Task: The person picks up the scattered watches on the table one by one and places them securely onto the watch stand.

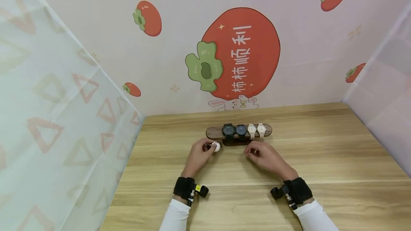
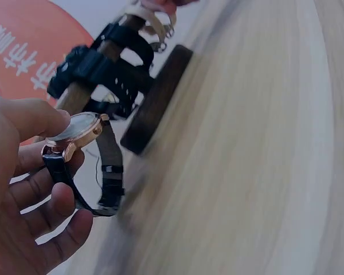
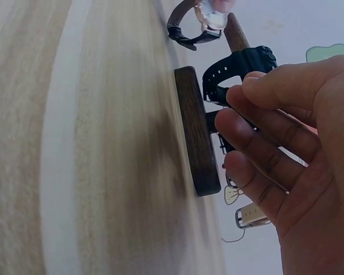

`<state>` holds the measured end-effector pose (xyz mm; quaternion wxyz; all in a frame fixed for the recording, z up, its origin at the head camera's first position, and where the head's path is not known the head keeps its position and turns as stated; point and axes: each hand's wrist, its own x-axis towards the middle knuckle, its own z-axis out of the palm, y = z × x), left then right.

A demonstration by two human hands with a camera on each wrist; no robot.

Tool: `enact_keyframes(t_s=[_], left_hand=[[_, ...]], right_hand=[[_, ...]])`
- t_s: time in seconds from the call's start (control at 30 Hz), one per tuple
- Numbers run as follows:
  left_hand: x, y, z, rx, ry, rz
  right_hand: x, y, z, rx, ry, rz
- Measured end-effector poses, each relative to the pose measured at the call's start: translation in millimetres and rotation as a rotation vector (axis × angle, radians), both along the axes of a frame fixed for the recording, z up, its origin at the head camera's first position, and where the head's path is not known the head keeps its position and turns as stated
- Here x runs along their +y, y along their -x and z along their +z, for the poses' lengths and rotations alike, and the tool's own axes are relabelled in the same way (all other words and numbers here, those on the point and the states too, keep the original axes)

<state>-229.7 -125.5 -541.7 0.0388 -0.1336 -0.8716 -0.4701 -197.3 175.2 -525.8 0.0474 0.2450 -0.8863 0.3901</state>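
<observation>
My left hand (image 1: 197, 157) pinches a wristwatch (image 1: 216, 147) at the front left of a dark wooden watch stand (image 1: 212, 132). In the left wrist view the watch (image 2: 108, 150) has a rose-gold case and a dark strap closed in a loop. Thumb and fingers hold it by the case. My right hand (image 1: 265, 157) is just in front of the stand's right half, with loosely curled fingers and nothing in them. On the bar hang a black watch (image 1: 229, 130), a watch with a dark blue face (image 1: 241, 130) and two cream watches (image 1: 252, 129).
The stand's flat base (image 3: 196, 137) rests on a wood-grain table (image 1: 237, 195). Behind the table is a backdrop (image 1: 173, 63) printed with persimmons. Patterned side sheets (image 1: 64, 124) border the table at left and right. The bar's left end carries no watch.
</observation>
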Motion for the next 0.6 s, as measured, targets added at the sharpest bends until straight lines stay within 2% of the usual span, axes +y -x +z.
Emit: enact_keyframes(t_s=[0.3, 0.6], left_hand=[[18.6, -6.3, 1.9, -0.024, -0.047, -0.075], [35.1, -8.9, 5.3, -0.06, -0.136, -0.137]], right_hand=[[-1, -1.0, 1.6, 0.005, -0.005, -0.018], [-12, 1.0, 3.8, 0.07, 0.03, -0.001]])
